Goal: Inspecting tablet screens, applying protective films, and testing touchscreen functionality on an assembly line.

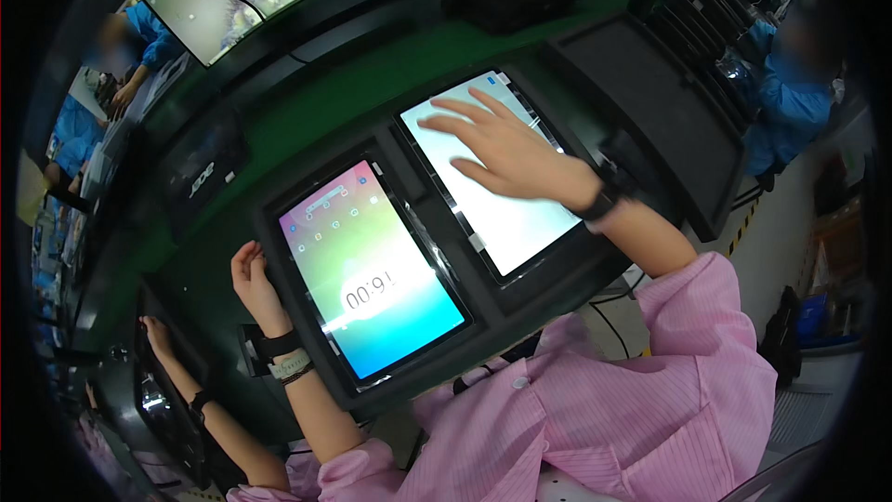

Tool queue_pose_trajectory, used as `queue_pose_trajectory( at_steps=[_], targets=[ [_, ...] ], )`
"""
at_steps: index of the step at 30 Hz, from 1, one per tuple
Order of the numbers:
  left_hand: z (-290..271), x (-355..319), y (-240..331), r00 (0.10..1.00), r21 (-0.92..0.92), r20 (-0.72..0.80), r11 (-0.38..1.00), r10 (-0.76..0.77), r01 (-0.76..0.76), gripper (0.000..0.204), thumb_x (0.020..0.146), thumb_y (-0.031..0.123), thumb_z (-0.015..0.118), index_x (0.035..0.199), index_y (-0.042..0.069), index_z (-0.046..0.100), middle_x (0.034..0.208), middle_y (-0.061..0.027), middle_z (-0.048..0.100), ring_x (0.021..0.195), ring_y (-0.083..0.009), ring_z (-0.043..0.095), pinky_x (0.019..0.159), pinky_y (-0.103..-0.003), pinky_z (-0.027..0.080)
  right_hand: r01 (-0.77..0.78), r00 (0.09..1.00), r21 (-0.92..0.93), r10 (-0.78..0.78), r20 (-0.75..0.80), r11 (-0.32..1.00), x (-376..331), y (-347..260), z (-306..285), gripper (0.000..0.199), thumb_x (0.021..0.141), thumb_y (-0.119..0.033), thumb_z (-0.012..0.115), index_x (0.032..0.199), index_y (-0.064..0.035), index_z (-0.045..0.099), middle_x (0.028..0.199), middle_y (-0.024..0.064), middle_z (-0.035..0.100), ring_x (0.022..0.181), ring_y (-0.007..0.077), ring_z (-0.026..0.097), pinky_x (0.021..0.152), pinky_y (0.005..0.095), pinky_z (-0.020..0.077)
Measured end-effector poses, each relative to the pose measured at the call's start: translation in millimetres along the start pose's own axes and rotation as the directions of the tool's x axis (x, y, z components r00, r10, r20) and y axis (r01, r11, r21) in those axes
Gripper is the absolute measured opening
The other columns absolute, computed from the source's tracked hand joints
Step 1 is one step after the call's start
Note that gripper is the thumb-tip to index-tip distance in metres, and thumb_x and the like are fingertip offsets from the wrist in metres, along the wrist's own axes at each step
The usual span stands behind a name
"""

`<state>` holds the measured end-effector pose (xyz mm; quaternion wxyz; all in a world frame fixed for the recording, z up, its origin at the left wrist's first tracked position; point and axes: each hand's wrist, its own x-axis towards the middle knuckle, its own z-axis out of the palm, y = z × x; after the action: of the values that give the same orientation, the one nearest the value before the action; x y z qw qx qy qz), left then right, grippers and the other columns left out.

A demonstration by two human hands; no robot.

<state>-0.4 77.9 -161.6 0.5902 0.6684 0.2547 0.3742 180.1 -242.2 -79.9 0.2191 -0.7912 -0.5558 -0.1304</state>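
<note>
Since the black tray presumably steadies the left tablet and right tablet, the right hand spreads unladen; whether the left hand grips cannot be told.

A: Where may the right hand pass?
B: Beyond its fingertips, across the green work surface, as far as the monitor. Past its wrist, a shallow black tray obstructs.
A: And the left hand?
B: The black foam tray bounds it rightward; leftward, green surface extends toward a co-worker's forearm.
</note>
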Motion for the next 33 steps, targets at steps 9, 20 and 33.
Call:
queue_pose_trajectory(
  at_steps=[9,20,33],
  targets=[
    [-2.1,-3.0,0.7,1.000,-0.015,-0.011,1.000,-0.007,0.007,0.020,0.081,-0.003,0.041,0.099,-0.003,0.052,0.095,-0.0096,0.056,0.090,-0.0149,0.054,0.081,-0.024,0.042,-0.245,0.927,-0.012,0.231,-0.295,0.969,20.6,62.2,4.5,0.018,0.083,-0.014,0.042,0.080,-0.0024,0.056,0.092,0.0099,0.061,0.084,0.0250,0.056,0.099,0.0458,0.0259],
    [1.7,-5.2,5.6,1.000,-0.014,0.009,1.000,-0.006,0.007,0.020,0.081,-0.002,0.043,0.100,-0.001,0.051,0.096,-0.0091,0.056,0.090,-0.0142,0.053,0.080,-0.023,0.042,-0.292,0.956,0.012,0.291,0.037,0.956,-13.2,86.4,-6.6,0.039,0.084,-0.015,0.043,0.123,-0.0071,0.041,0.125,0.0057,0.045,0.127,0.0213,0.026,0.106,0.0423,0.0106],
    [-0.1,-3.4,6.2,0.999,-0.020,-0.005,0.999,-0.039,0.039,0.021,0.084,0.003,0.045,0.104,0.002,0.048,0.097,-0.0077,0.056,0.088,-0.0116,0.052,0.078,-0.023,0.040,-0.392,0.884,0.139,0.330,0.332,0.910,-91.6,66.6,-59.6,0.119,0.049,-0.026,0.082,0.138,-0.0130,0.004,0.141,0.0208,0.004,0.130,0.0373,0.010,0.103,0.0423,0.0220]
  ],
)
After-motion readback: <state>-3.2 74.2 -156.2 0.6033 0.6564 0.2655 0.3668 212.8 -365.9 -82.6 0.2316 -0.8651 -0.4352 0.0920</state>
